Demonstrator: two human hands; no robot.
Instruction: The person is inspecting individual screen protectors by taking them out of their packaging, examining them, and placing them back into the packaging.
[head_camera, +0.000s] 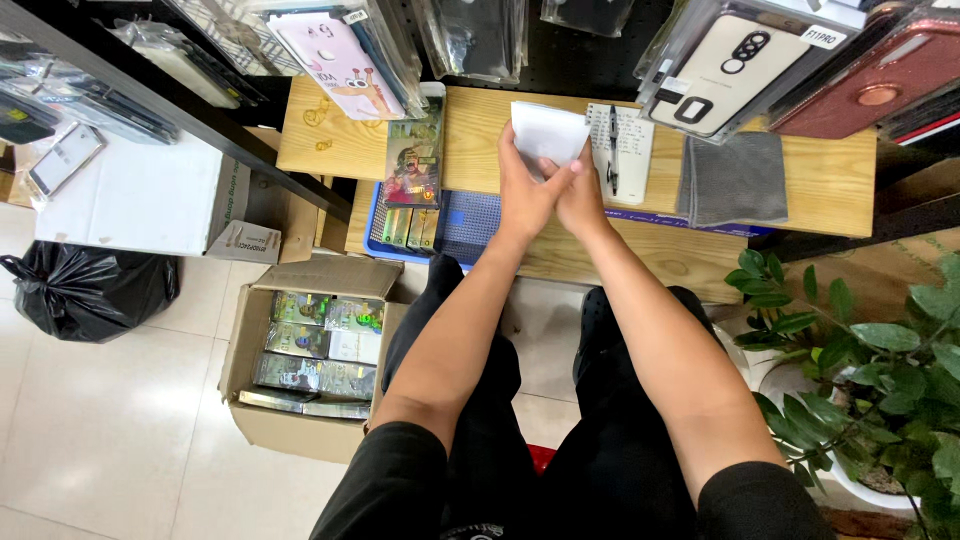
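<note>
Both hands meet over the middle of the wooden table, near its far edge. The left hand and the right hand together pinch a flat white paper packet, thin and roughly square, with fingertips pressed on its lower edge; the packet is held tilted just above the table surface.

Just right of the packet lies a white notepad covered in handwriting, with a dark pen resting lengthwise on it. Further right, a grey folded cloth of soft, matte texture lies flat near the right edge.

To the left of the hands, a glossy printed flat box stands against the table. Below it a blue plastic mesh tray sits at the front left of the table, holding several narrow boxes upright at its left end.

On the tiled floor to the left, an open cardboard carton holds more printed flat boxes. A black plastic bag lies beyond it. A potted green plant stands at the right.
</note>
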